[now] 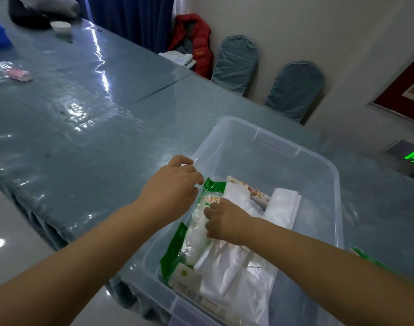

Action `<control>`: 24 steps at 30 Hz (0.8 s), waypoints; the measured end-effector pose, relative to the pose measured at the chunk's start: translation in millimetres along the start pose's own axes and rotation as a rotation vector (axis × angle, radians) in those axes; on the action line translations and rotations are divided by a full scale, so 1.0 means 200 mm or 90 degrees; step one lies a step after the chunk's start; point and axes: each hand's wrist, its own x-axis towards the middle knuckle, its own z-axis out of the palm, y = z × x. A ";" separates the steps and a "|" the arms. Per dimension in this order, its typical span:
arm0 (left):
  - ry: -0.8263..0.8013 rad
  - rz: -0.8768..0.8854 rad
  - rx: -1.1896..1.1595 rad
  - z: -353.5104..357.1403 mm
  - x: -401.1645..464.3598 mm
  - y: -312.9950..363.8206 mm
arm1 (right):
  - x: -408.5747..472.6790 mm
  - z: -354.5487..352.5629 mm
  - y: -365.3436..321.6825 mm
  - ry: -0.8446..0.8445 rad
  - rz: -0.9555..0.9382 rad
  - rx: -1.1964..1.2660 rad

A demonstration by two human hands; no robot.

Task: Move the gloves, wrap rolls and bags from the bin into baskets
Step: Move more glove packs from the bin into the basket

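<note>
A clear plastic bin stands at the near right corner of the table. Inside lie a green-and-clear pack of disposable gloves, folded white plastic bags, a second white bundle and a printed pack behind them. My left hand is at the bin's left rim, its fingers pinching the top corner of the glove pack. My right hand is inside the bin, fingers closed on the middle of the glove pack. No basket is in view.
A blue-grey table under a shiny clear cover stretches far left. On it are a small pink packet and a white bowl. Two covered chairs and a red jacket stand by the wall.
</note>
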 end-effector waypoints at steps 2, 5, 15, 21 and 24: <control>0.004 0.000 -0.003 0.00 0.00 0.00 | 0.09 0.02 -0.04 -0.013 -0.005 0.039; 0.010 -0.004 -0.004 0.01 0.00 0.00 | 0.18 0.04 -0.09 -0.044 0.003 0.067; 0.000 -0.004 -0.003 0.01 0.01 -0.01 | 0.10 -0.03 -0.04 -0.014 0.158 0.129; -0.025 0.036 0.064 -0.02 0.02 0.03 | -0.24 -0.28 0.13 0.297 0.289 0.373; -0.022 0.053 0.052 -0.05 0.04 0.08 | -0.40 -0.39 0.15 0.448 0.368 0.460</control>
